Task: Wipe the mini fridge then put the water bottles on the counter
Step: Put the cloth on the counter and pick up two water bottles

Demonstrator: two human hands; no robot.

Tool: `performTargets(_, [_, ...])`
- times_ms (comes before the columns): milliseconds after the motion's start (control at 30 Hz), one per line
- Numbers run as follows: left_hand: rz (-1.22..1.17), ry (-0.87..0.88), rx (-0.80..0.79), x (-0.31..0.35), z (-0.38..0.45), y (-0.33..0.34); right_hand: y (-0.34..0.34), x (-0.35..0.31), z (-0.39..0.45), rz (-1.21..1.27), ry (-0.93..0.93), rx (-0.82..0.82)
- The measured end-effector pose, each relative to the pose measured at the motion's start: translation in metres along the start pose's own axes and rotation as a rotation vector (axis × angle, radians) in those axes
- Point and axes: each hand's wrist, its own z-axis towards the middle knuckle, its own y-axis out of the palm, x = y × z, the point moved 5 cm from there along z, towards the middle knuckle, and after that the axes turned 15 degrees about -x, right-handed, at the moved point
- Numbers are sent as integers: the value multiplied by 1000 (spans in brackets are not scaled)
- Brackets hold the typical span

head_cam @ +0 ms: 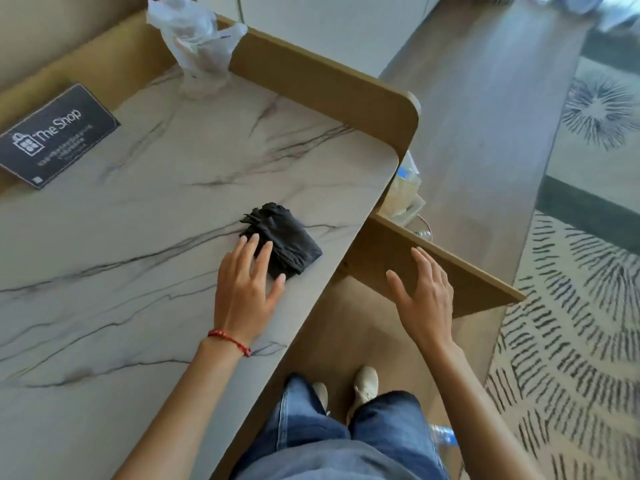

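Fingers [258, 249] rest spread on crumpled black cloth [285, 242] atop veined marble counter [138, 209].

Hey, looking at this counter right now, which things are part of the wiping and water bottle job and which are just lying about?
Part of the job:
- black cloth, folded on the counter, left hand resting its fingertips on it
- water bottle, partly visible low by the right leg

Just lying about:
- black "The Shop" card
- crumpled clear plastic bag
- plastic packaging below the counter's edge

A folded black cloth [282, 239] lies mid-frame on the white marble counter [145, 216], near its right edge
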Motion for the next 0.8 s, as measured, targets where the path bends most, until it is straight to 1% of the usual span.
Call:
performTargets(233, [112, 237, -67, 64, 0, 18, -20, 56, -51, 47, 147, 121])
performTargets(367, [155, 355, -138, 111, -4, 38, -34, 99, -87, 65, 255, 196])
performTargets(500, [144, 474, -182, 166, -12, 60, -52, 147, -136, 112, 373, 279])
performTargets(667, [199, 635, -229, 239, -32, 93, -75, 208, -207, 183, 548, 359])
performTargets(800, [242, 724, -281, 290, -54, 120, -86, 249, -260, 247, 645, 428])
